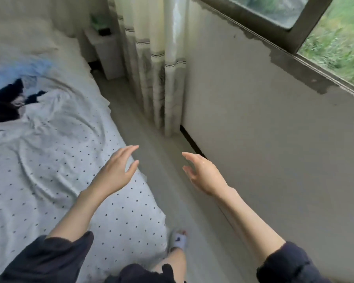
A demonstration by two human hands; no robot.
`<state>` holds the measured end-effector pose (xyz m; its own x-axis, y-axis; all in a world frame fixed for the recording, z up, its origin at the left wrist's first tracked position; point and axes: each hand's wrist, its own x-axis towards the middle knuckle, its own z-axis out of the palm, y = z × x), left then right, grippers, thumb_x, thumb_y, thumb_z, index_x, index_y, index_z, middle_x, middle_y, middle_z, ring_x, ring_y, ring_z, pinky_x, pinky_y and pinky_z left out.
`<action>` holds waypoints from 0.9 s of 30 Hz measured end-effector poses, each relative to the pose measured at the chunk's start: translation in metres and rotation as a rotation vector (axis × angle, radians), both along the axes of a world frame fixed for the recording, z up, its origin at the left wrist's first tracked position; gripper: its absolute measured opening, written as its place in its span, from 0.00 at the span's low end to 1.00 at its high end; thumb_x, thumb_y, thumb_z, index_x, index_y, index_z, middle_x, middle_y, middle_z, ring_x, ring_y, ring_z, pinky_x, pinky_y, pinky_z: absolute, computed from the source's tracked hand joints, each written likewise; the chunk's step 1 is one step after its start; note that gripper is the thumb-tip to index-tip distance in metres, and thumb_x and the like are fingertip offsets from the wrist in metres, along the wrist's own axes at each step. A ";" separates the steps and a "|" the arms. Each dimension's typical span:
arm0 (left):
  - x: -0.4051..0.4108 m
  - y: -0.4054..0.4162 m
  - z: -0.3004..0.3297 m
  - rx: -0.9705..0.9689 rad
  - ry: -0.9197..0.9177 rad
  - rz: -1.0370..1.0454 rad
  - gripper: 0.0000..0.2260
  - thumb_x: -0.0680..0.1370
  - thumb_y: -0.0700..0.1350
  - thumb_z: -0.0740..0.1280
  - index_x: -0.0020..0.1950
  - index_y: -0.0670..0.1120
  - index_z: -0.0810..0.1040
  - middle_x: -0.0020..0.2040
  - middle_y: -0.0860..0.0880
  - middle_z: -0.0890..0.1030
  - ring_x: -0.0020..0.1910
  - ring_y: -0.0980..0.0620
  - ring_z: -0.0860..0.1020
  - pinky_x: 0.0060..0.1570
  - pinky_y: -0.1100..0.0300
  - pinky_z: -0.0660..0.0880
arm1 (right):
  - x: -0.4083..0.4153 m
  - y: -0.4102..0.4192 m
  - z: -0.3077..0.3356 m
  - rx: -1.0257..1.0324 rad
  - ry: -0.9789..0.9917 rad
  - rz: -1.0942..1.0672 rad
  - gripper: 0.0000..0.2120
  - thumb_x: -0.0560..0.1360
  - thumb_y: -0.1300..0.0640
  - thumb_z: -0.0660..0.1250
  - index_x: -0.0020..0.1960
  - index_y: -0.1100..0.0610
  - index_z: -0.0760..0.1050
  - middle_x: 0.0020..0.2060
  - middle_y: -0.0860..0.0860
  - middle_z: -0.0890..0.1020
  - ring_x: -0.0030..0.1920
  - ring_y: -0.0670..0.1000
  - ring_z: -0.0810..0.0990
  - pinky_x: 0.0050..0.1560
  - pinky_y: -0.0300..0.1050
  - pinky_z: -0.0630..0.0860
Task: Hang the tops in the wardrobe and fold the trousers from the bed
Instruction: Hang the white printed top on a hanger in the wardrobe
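The bed [49, 160] with a white dotted sheet fills the left half of the head view. Clothes lie at its far left: a dark garment [6, 103], a light blue one [23, 68] behind it, and a white one [57, 105] beside them, all blurred. My left hand [117, 170] hovers over the bed's right edge with fingers spread and nothing in it. My right hand [200, 170] hangs over the floor [172, 190], fingers relaxed, also empty. The wardrobe is out of view.
A narrow floor aisle runs between the bed and the white wall [274, 139] under a window [325, 37]. A curtain [151, 58] hangs in the corner, with a white bedside cabinet [104, 50] behind the bed. My slippered foot [178, 240] stands by the bed.
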<state>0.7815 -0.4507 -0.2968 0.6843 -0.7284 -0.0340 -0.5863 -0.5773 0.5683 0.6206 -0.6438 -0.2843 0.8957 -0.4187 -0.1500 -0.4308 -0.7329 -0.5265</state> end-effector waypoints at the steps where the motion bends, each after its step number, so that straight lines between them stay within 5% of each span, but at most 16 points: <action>1: 0.020 -0.003 0.001 -0.007 -0.021 0.079 0.20 0.81 0.48 0.58 0.73 0.51 0.63 0.71 0.53 0.65 0.71 0.55 0.61 0.65 0.62 0.57 | 0.028 -0.014 -0.001 -0.005 -0.012 0.064 0.21 0.80 0.54 0.58 0.72 0.53 0.63 0.64 0.52 0.73 0.64 0.53 0.71 0.62 0.46 0.68; 13: 0.148 -0.092 -0.009 -0.131 0.103 0.449 0.19 0.81 0.51 0.56 0.72 0.53 0.62 0.71 0.58 0.64 0.70 0.60 0.61 0.64 0.65 0.57 | 0.259 -0.138 0.025 -0.069 -0.081 0.437 0.20 0.80 0.53 0.59 0.71 0.53 0.65 0.61 0.51 0.75 0.62 0.51 0.73 0.61 0.43 0.68; 27: 0.377 -0.088 -0.011 -0.072 0.065 0.914 0.20 0.81 0.47 0.57 0.74 0.48 0.62 0.72 0.51 0.65 0.71 0.54 0.62 0.66 0.63 0.59 | 0.598 -0.140 0.017 0.005 -0.071 0.939 0.20 0.79 0.56 0.60 0.71 0.55 0.66 0.59 0.54 0.77 0.60 0.55 0.76 0.60 0.47 0.71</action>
